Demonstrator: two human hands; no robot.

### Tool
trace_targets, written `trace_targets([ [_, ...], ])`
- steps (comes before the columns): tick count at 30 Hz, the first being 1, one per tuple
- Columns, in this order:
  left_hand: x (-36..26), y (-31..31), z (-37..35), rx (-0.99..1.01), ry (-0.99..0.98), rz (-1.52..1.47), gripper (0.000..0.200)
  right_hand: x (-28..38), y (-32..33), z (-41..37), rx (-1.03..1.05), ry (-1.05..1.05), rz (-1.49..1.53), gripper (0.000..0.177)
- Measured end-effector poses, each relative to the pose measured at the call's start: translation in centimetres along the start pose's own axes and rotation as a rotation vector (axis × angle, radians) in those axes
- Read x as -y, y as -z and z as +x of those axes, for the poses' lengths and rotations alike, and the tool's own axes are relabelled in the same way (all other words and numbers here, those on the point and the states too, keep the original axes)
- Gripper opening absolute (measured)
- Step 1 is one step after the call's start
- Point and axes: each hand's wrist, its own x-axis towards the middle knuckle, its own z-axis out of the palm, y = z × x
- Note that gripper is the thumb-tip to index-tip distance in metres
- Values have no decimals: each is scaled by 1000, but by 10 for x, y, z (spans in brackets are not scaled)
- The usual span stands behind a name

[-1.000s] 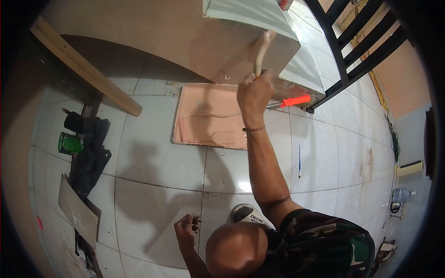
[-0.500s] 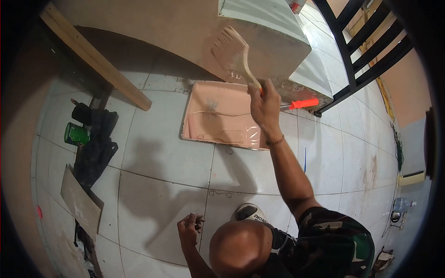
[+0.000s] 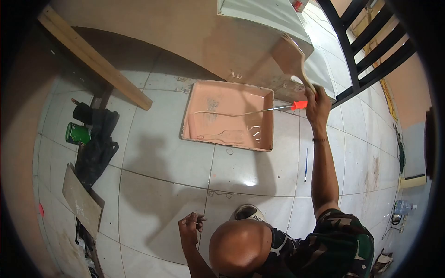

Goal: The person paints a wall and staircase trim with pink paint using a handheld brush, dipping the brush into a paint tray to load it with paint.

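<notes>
My right hand (image 3: 318,109) is closed round the handle of a wide paintbrush (image 3: 288,58). The brush's bristles lie against the face of the peach-painted step (image 3: 222,51), close to its right corner. Below it on the floor sits a paint tray (image 3: 227,96) coated in peach paint. A roller frame (image 3: 259,111) with an orange handle rests across the tray, the grip reaching beside my right wrist. My left hand (image 3: 191,228) hovers low over the tiles with its fingers curled in, and nothing shows in it.
A wooden beam (image 3: 99,60) slants down at the left. Beyond it are a green can (image 3: 78,133), dark cloth (image 3: 95,153) and a flat board (image 3: 82,199). A thin blue brush (image 3: 306,166) lies on the tiles. Black metal railing (image 3: 354,69) stands at the upper right.
My right hand has swept the paintbrush to the right along the step's face, uncovering the tray's right side. My left hand has stayed nearly in place.
</notes>
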Motion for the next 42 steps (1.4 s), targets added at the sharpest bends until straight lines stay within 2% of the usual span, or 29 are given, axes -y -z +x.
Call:
trace_targets([
  [1,-4,-2,-1,4,-18,53,32,-13,5,-11,-6,-2,-8,20],
  [5,-6,-7,6,9,-32,62,35,-33,2,-53,35,-330,675,20],
  [7,-7,-9,9,9,-34,64,35,-29,-21,-61,33,-308,947,21],
  [9,-9,-9,9,7,-41,68,35,-19,-44,-60,32,-357,1052,21],
  [11,-10,-8,8,59,-143,100,37,-15,-70,-52,-8,-323,1096,21],
  [15,-4,-5,5,53,-133,55,39,2,-109,-31,-98,-418,1270,19],
  [19,0,-7,4,-7,-75,25,40,-13,-137,-54,-62,-505,1180,19],
  [21,2,-9,5,-20,-49,28,39,-15,-137,-79,-3,-668,983,21],
  [22,3,-10,6,-11,-58,14,39,-14,-134,-89,3,-765,990,21],
  [26,-2,-13,7,0,-44,16,38,-3,-111,-125,31,-824,987,22],
  [28,-3,-14,8,6,-50,21,38,12,-98,-132,23,-936,996,22],
  [33,-8,-15,6,14,-53,56,39,17,-87,-120,69,-959,872,21],
  [36,-8,-13,6,29,-92,78,38,12,-93,-103,24,-1006,963,19],
  [41,-16,-14,-2,9,-120,46,36,0,-104,-72,1,-1051,949,17],
  [42,-18,-14,-2,9,-132,45,36,-3,-107,-64,-20,-1072,862,19],
])
